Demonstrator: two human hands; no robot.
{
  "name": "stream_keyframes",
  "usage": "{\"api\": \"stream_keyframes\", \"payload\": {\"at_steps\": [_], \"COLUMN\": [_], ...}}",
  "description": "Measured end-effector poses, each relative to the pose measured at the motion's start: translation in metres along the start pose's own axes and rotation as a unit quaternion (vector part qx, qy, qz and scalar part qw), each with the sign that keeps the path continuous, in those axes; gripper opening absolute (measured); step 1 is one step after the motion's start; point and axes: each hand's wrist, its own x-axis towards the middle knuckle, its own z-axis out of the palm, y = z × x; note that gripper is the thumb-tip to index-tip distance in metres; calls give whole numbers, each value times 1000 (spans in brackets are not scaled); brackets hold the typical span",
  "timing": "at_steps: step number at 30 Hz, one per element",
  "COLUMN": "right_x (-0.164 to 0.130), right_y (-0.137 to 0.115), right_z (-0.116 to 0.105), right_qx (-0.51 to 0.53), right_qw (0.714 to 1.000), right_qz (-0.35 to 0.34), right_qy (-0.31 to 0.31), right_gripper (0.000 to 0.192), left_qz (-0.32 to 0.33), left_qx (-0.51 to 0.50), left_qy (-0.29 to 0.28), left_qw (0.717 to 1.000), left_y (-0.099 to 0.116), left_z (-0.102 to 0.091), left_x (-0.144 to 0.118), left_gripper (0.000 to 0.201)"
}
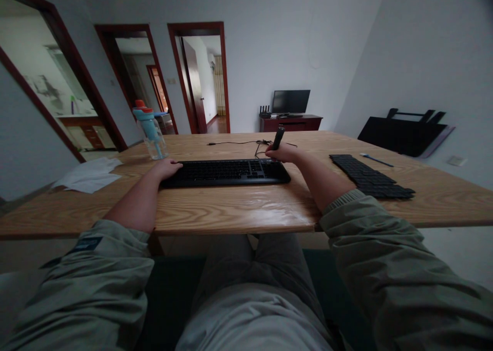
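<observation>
The right grip pinches a near-upright black tool at the far right corner of the keyboard, which lies crosswise on the counter, left end touching the left grip, closure unclear.

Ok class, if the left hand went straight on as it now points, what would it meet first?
Most likely the keyboard: the left hand rests at its left end, pointing right along it. Whether the fingers would brush the keys or pass just above is hard to tell.
</observation>
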Motion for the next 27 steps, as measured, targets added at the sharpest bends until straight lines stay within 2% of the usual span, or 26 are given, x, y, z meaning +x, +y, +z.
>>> {"api": "stream_keyframes", "payload": {"at_steps": [7, 11, 20, 25, 27], "right_x": [-31, -34, -30, -35, -36], "right_y": [1, 2, 14, 14, 13], "right_z": [-1, 3, 10, 10, 10], "right_qx": [-19, 20, 158, 202, 202], "right_qw": [998, 995, 983, 977, 977], "right_qz": [-43, -60, 10, 35, 24], "right_qy": [50, 74, 93, 65, 66], "right_gripper": [9, 8, 23, 20, 18], "left_qz": [8, 4, 2, 9, 8], "left_qx": [1, 1, -7, 1, 0], "left_qy": [7, 3, -3, -4, -7], "left_qw": [1000, 1000, 1000, 1000, 1000], "left_y": [0, 1, 1, -1, 0], "left_z": [1, 0, 0, 0, 0], "left_x": [2, 0, 0, 2, 1], "left_gripper": [29, 30, 30, 32, 33]}}
